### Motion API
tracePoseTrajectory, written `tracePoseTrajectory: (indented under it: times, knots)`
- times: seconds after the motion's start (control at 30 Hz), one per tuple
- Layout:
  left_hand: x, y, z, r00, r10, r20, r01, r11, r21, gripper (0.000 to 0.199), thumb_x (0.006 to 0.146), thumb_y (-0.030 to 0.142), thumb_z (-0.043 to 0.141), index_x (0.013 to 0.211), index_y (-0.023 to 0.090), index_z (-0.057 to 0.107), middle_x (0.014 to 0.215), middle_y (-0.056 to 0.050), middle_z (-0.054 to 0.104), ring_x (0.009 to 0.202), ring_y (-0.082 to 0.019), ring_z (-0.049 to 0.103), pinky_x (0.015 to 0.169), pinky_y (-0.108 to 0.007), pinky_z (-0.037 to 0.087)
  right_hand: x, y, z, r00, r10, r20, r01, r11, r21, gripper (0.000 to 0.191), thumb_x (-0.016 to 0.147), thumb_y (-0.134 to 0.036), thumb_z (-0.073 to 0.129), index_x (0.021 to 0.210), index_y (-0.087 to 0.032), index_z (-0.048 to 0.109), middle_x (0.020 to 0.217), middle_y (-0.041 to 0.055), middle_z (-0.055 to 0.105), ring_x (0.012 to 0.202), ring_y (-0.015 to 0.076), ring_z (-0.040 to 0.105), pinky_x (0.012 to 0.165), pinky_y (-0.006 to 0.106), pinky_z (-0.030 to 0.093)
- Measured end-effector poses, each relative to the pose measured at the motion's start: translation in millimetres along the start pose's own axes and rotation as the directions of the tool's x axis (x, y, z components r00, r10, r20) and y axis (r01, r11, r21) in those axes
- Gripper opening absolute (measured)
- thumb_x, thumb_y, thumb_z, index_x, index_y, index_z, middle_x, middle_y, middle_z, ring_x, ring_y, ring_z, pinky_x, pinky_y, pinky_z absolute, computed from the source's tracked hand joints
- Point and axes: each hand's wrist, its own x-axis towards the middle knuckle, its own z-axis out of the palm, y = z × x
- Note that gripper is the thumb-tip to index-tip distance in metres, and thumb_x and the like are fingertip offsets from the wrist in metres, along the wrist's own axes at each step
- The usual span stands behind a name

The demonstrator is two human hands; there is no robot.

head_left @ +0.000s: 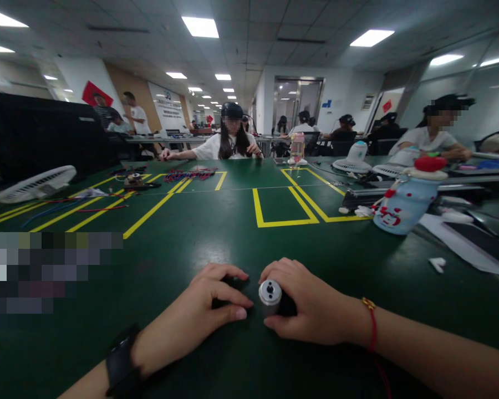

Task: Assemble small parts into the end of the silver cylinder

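Note:
A small silver electric motor stands upright on the dark green table, its shaft end facing up. My right hand curls around it from the right, thumb on the near side and fingers on the far side. Just left of the motor, my left hand rests with fingers apart and bent toward it, holding nothing. A narrow gap separates those fingertips from the motor. The motor's lower part is in shadow.
A light blue bottle with a red lid stands at right, near white earbuds and a dark phone-like slab. Yellow tape marks the table. Bundled wires and a white fan lie farther off. A person sits opposite.

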Motion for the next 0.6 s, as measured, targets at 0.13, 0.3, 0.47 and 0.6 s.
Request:
tracePoseTrajectory:
  times: [0.13, 0.3, 0.47, 0.6]
  knots:
    - [0, 3, -5.2, 0.999, -0.019, 0.035, 0.020, 0.999, -0.046, 0.015, 0.084, 0.032, 0.070, 0.095, 0.038, 0.078, 0.128, -0.003, 0.061, 0.120, -0.028, 0.053, 0.105, -0.050, 0.038, -1, 0, -1, 1.000, 0.004, 0.012, -0.004, 1.000, 0.004, 0.039, 0.073, -0.028, 0.073, 0.106, -0.019, 0.056, 0.106, 0.0072, 0.059, 0.093, 0.0238, 0.050, 0.086, 0.040, 0.040]
    - [2, -9, -24.7, 0.968, -0.208, -0.138, 0.174, 0.959, -0.222, 0.021, 0.087, 0.041, 0.064, 0.100, 0.032, 0.077, 0.117, -0.002, 0.069, 0.112, -0.027, 0.060, 0.104, -0.044, 0.040, 1, -2, -4, 0.999, 0.017, 0.028, -0.017, 1.000, -0.002, 0.039, 0.074, -0.030, 0.072, 0.107, -0.018, 0.056, 0.106, 0.0080, 0.059, 0.094, 0.0244, 0.050, 0.086, 0.041, 0.040]
    - [2, -48, -43.0, 0.819, -0.455, -0.351, 0.316, 0.866, -0.387, 0.038, 0.088, 0.052, 0.057, 0.109, 0.023, 0.071, 0.115, -0.008, 0.071, 0.109, -0.030, 0.063, 0.097, -0.044, 0.047, 0, -2, -5, 0.999, 0.022, 0.029, -0.022, 1.000, 0.010, 0.040, 0.074, -0.030, 0.073, 0.108, -0.018, 0.056, 0.106, 0.0074, 0.059, 0.093, 0.0238, 0.050, 0.086, 0.040, 0.040]
    - [1, -66, -44.5, 0.775, -0.495, -0.393, 0.321, 0.844, -0.431, 0.047, 0.090, 0.052, 0.052, 0.114, 0.015, 0.067, 0.121, -0.015, 0.069, 0.106, -0.028, 0.067, 0.090, -0.039, 0.054, 0, -1, -4, 0.999, 0.026, 0.025, -0.026, 1.000, 0.014, 0.040, 0.074, -0.030, 0.073, 0.108, -0.018, 0.056, 0.106, 0.0072, 0.059, 0.092, 0.0235, 0.050, 0.085, 0.039, 0.041]
